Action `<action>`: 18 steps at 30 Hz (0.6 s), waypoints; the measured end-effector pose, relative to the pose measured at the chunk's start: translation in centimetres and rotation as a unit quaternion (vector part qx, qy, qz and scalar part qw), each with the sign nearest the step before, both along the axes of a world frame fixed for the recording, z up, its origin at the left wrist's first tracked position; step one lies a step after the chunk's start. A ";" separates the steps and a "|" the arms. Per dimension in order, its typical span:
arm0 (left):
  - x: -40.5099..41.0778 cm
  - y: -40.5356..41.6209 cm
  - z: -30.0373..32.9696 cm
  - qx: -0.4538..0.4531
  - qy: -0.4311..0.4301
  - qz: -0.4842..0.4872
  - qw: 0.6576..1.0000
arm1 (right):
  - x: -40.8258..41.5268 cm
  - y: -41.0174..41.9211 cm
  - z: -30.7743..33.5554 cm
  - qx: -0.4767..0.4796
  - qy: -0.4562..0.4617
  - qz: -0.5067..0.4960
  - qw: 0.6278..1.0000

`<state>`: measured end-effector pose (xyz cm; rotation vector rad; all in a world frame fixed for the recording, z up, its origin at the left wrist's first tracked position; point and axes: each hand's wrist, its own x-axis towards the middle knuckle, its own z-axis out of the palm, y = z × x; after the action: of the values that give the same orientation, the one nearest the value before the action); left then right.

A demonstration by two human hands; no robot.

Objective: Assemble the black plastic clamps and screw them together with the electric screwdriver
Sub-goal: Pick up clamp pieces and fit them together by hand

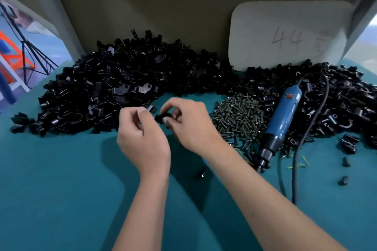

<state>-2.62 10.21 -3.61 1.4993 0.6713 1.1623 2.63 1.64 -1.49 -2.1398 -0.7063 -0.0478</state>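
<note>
In front of the big pile of black clamp parts (130,87), the right hand (187,124) pinches a small black clamp (162,118). The left hand (140,134) sits just beside it, fingers curled; whether it holds anything is unclear. The blue screwdriver (282,120) lies right of the screws (238,116) on the teal surface (61,189).

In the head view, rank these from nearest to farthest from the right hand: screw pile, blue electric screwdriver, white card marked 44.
From the right hand:
1. Screw pile, just to its right on the green table.
2. Blue electric screwdriver, lying beyond the screws, farther right.
3. White card marked 44, leaning at the back right.
</note>
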 end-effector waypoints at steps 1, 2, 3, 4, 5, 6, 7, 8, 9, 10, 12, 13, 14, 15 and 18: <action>0.0 -0.7 0.0 0.021 0.003 -0.049 0.999 | 0.1 -1.6 0.4 0.030 0.030 -0.014 0.999; 0.0 -1.5 0.0 0.041 0.011 -0.113 0.993 | 0.3 -3.4 0.8 0.060 0.067 -0.018 0.996; -0.1 -2.4 0.0 0.057 0.019 -0.184 0.981 | 0.4 -5.1 1.3 0.089 0.109 -0.015 0.990; -0.1 -3.5 -0.1 0.066 0.025 -0.255 0.964 | 0.4 -6.9 1.7 0.119 0.146 -0.009 0.982; -0.2 -4.7 -0.2 0.074 0.029 -0.317 0.945 | 0.3 -8.5 2.1 0.146 0.171 -0.003 0.974; -0.3 -6.1 -0.3 0.085 0.030 -0.366 0.926 | 0.2 -10.0 2.6 0.165 0.183 -0.004 0.969; -0.4 -7.4 -0.5 0.100 0.034 -0.395 0.913 | 0.1 -11.5 3.0 0.174 0.187 -0.010 0.967; -0.4 -8.8 -0.7 0.114 0.039 -0.406 0.906 | 0.1 -13.0 3.4 0.166 0.187 -0.018 0.968; -0.5 -10.0 -0.9 0.126 0.042 -0.410 0.902 | 0.0 -14.3 3.8 0.141 0.181 -0.028 0.973; -0.6 -11.0 -1.1 0.137 0.040 -0.413 0.900 | 0.0 -15.5 4.2 0.097 0.171 -0.037 0.980; -0.9 -12.5 -1.6 0.164 0.037 -0.422 0.891 | 0.1 -18.2 4.9 0.003 0.135 -0.076 0.988; -1.0 -12.7 -1.8 0.178 0.039 -0.424 0.887 | 0.4 -19.2 5.1 -0.025 0.118 -0.105 0.987; -1.2 -12.9 -1.9 0.190 0.045 -0.426 0.883 | 0.6 -20.4 5.2 -0.033 0.104 -0.139 0.984; -1.2 -13.0 -2.0 0.195 0.050 -0.429 0.881 | 0.8 -21.5 5.2 -0.027 0.091 -0.174 0.980; -1.3 -13.0 -2.0 0.196 0.052 -0.428 0.881 | 1.4 -24.2 4.5 0.008 0.056 -0.282 0.958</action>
<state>-3.89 -2.83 -5.61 1.9122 -0.2110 0.5313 4.02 -22.60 3.01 -2.2441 -0.0118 -0.2339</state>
